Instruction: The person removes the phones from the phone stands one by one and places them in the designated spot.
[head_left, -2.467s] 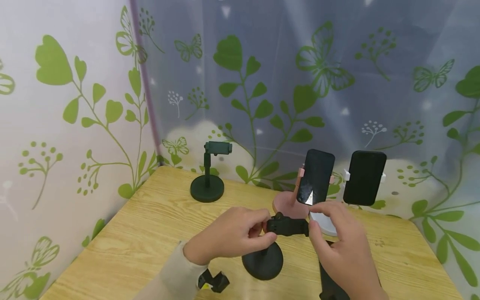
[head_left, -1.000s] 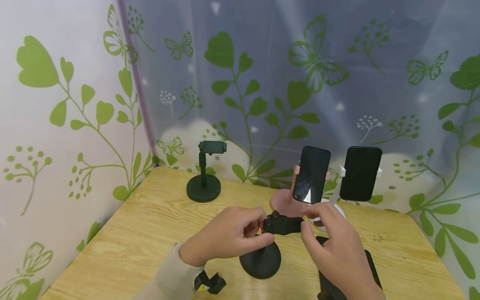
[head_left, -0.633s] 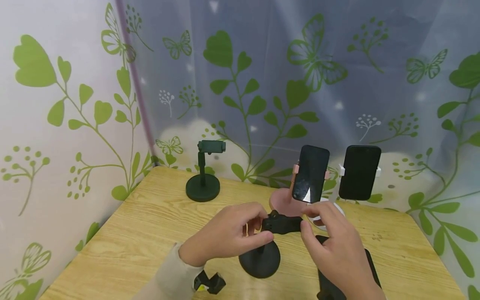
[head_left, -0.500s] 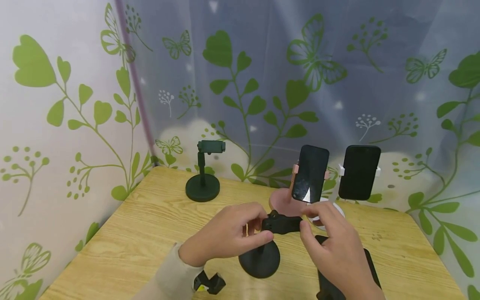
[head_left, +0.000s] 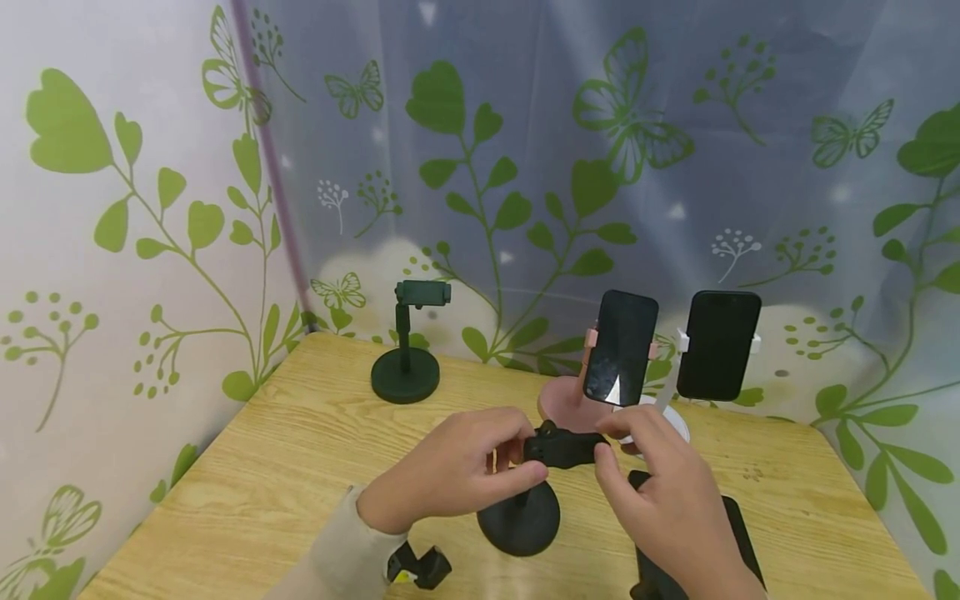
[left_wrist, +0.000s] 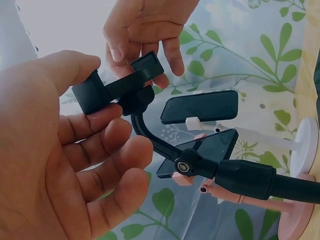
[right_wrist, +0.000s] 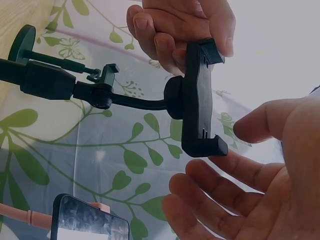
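Observation:
A black phone stand with a round base (head_left: pixel 519 529) stands on the table, its bent neck carrying a spring phone clamp (right_wrist: pixel 196 100). My left hand (head_left: pixel 457 467) pinches one end of that clamp between thumb and index finger; its other fingers are loosely bent below, as the left wrist view shows. At the opposite end, my right hand (head_left: pixel 667 492) has its index fingertip right at the clamp's lip. The right thumb stands off from the lip in the right wrist view, with the remaining fingers spread. No phone sits in this clamp.
Behind the hands, a pink stand (head_left: pixel 558 404) holds a phone (head_left: pixel 621 346), and a white stand (head_left: pixel 671 417) holds another phone (head_left: pixel 718 343). A dark green stand (head_left: pixel 405 377) is at the back left. Partly under my right forearm lies a flat dark thing (head_left: pixel 738 525).
My right hand has edged left, its fingertips now closer around the clamp's end. The left hand keeps its pinch. The head view has shifted slightly.

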